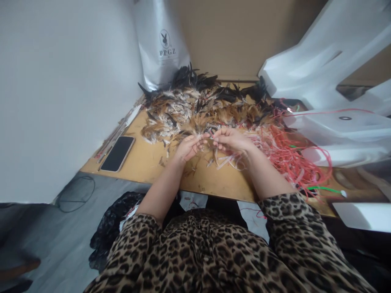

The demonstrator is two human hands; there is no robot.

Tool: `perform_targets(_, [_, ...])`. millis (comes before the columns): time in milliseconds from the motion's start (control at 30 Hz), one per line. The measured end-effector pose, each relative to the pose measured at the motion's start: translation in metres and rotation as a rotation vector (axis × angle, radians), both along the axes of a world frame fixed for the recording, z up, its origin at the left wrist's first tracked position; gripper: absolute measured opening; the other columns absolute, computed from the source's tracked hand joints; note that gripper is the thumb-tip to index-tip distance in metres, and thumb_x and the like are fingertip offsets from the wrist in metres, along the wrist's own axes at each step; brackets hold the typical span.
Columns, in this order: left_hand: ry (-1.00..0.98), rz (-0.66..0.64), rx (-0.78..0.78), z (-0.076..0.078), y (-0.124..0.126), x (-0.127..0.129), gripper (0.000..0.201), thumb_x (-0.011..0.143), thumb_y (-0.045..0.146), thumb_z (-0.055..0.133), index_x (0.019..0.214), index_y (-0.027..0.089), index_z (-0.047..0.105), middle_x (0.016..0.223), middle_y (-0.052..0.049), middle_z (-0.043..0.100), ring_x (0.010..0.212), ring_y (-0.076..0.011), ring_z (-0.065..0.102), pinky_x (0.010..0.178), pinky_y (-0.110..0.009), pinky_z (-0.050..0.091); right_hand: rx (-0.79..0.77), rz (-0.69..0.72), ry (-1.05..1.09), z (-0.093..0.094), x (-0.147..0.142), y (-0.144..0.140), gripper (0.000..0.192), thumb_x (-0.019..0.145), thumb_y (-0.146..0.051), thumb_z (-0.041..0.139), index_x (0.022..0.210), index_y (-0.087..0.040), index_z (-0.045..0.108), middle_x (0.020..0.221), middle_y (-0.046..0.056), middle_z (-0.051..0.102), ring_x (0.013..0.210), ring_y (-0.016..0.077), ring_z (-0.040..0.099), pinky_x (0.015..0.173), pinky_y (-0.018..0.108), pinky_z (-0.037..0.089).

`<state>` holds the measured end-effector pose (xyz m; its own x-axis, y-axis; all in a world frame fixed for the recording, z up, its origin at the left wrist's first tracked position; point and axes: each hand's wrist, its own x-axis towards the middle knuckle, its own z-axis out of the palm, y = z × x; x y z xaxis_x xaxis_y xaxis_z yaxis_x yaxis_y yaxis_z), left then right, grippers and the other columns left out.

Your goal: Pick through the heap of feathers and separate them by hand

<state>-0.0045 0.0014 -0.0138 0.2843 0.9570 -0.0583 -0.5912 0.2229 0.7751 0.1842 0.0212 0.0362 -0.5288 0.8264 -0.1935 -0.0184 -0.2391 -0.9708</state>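
Nearest you, at six o'clock, your leopard-print sleeves fill the bottom of the view, with a crumpled black plastic bag on the grey floor at seven o'clock. Beyond your lap runs the near edge of the tan wooden table, bare along that edge and at its left end. Your left hand and right hand meet at the table's middle, fingers curled narrow and pinching a small bunch of brown feathers between them, fingertips almost touching. At nine o'clock a black smartphone lies flat near the left edge, well apart from your hands. At three o'clock a tangle of red cord spreads beside your right wrist and spills toward the right edge. Past your hands, at twelve o'clock, a wide heap of brown, white and black feathers covers the far half of the table. Behind it stands a silver foil bag printed PPGZ against a tan wall. White plastic sheeting crowds the table from one to three o'clock. A pale wall closes the left side.
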Motion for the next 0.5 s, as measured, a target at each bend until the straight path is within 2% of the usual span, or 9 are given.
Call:
perform_targets(133, [0.033,-0.001,-0.020,0.001,-0.001,0.002,0.010,0.079,0.015,0.057,0.079,0.009,0.065,0.110,-0.014,0.064,0.071,-0.0080,0.065,0.056,-0.014,0.047,0.003,-0.013,0.038,-0.009,0.001,-0.002,0.033,0.057,-0.031,0.077,0.078,-0.014,0.059,0.061,0.001,0.065,0.042,0.0047,0.051,0.036,0.014,0.035])
perform_targets(333, [0.106,-0.006,-0.032,0.004,-0.004,0.006,0.010,0.078,0.015,0.059,0.079,0.008,0.066,0.107,-0.014,0.065,0.071,-0.0092,0.065,0.058,-0.015,0.046,0.011,-0.016,0.070,-0.013,0.000,-0.002,0.032,0.059,-0.031,0.076,0.079,-0.013,0.059,0.061,0.000,0.065,0.039,0.0041,0.048,0.034,0.015,0.032])
perform_targets(500, [0.101,-0.035,-0.031,0.000,-0.002,0.005,0.011,0.078,0.015,0.059,0.080,0.009,0.067,0.109,-0.014,0.065,0.072,-0.0093,0.065,0.058,-0.015,0.047,-0.008,-0.157,0.141,-0.017,0.000,0.001,0.032,0.057,-0.026,0.077,0.081,-0.014,0.059,0.068,0.001,0.067,0.046,0.0051,0.054,0.038,0.014,0.037])
